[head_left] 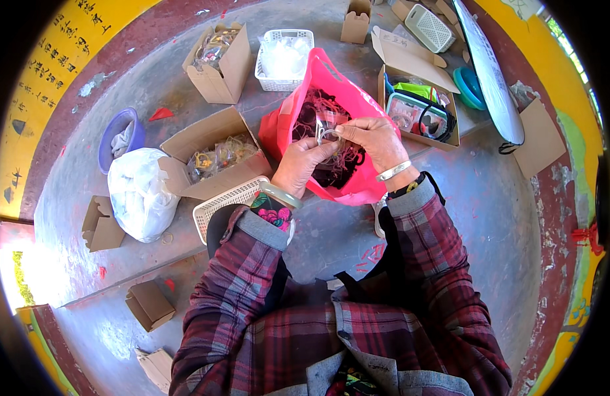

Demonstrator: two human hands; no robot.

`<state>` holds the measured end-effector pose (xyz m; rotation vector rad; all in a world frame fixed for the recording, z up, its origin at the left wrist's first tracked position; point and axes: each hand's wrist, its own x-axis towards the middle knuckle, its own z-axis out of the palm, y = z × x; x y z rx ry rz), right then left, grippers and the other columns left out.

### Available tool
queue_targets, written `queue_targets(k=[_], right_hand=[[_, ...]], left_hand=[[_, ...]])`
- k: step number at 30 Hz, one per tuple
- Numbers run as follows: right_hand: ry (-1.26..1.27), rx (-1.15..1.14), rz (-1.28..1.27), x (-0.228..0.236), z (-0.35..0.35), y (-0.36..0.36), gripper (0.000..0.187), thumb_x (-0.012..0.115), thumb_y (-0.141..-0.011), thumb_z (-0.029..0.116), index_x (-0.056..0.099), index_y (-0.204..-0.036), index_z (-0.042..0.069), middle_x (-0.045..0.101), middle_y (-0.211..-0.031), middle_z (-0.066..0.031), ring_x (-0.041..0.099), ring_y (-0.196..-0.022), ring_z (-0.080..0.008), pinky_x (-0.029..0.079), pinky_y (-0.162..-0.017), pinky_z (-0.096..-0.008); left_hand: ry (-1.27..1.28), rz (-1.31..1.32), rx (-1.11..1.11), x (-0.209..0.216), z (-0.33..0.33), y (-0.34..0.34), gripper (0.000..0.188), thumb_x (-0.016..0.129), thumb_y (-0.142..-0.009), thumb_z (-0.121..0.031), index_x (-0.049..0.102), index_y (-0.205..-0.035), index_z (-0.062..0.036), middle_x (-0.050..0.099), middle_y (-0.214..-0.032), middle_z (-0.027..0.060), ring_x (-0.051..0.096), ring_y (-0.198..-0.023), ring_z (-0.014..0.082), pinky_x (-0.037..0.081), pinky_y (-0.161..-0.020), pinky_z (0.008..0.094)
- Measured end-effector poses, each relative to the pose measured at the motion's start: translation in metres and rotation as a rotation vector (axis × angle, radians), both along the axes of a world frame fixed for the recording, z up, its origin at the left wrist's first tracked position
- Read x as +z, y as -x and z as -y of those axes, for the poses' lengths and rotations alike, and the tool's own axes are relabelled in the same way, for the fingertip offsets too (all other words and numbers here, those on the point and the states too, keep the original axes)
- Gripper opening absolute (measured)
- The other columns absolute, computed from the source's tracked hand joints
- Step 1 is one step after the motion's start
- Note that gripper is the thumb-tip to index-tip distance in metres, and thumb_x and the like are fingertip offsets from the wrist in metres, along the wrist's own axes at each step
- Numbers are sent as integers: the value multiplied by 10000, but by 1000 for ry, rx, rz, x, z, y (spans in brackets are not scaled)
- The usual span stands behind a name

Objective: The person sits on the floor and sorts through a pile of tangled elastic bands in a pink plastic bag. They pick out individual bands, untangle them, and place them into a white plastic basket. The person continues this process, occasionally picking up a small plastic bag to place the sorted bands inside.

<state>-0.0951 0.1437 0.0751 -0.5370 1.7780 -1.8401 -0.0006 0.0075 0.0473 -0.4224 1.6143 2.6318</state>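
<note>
Over a pink-red bag (366,181) that stands open in front of me, both hands meet at a small clear plastic packet (328,121) with a pale ring-like loop. My left hand (297,164) is closed, thumb and finger pinching its lower edge. My right hand (377,143) pinches the loop from the other side. Inside the bag lies a tangle of dark and pinkish cords (313,109). What the packet contains is too small to make out.
A cardboard box (203,135) with small packets and a cream basket (209,210) stand left. Farther off are another filled box (234,66), a white basket (285,84) and a box (443,140) with bright pouches. A white plastic sack (143,198) and purple basin (136,132) sit farther left.
</note>
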Motion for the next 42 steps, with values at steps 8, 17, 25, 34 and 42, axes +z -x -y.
queue_targets(k=[8,17,25,34,42], right_hand=[[-41,36,-73,-10,-1,4,162,653,-785,127,664,-803,-34,620,-687,-16,528,-617,-59,415,-556,-209],[-67,45,-117,-11,-1,4,154,650,-788,126,662,-797,-28,600,-675,5,504,-613,-53,397,-545,-206],[42,19,-62,-6,-2,6,146,662,-780,105,658,-838,-29,622,-768,-9,539,-689,-58,428,-615,-204],[-125,-28,-438,26,-3,-2,269,710,-698,183,645,-940,83,438,-1267,-166,479,-1109,-225,401,-883,-344],[-435,143,-963,15,-9,3,214,739,-612,186,682,-807,119,368,-1325,-241,280,-1269,-409,228,-1052,-430]], left_hand=[[-52,0,2,-7,2,1,174,646,-790,-102,619,-933,-6,641,-863,40,573,-766,101,431,-716,240],[-140,-49,-35,-10,1,2,126,621,-801,-62,616,-922,-29,630,-863,32,575,-785,96,437,-729,231],[-262,-159,39,-3,2,2,228,517,-902,-209,588,-998,-15,627,-910,44,573,-825,100,446,-753,238],[-2,-105,202,1,4,-1,282,521,-902,-236,612,-957,25,647,-837,67,601,-717,96,489,-667,239],[565,-237,210,1,-2,0,275,537,-897,-217,626,-959,36,643,-790,48,551,-717,57,455,-645,212]])
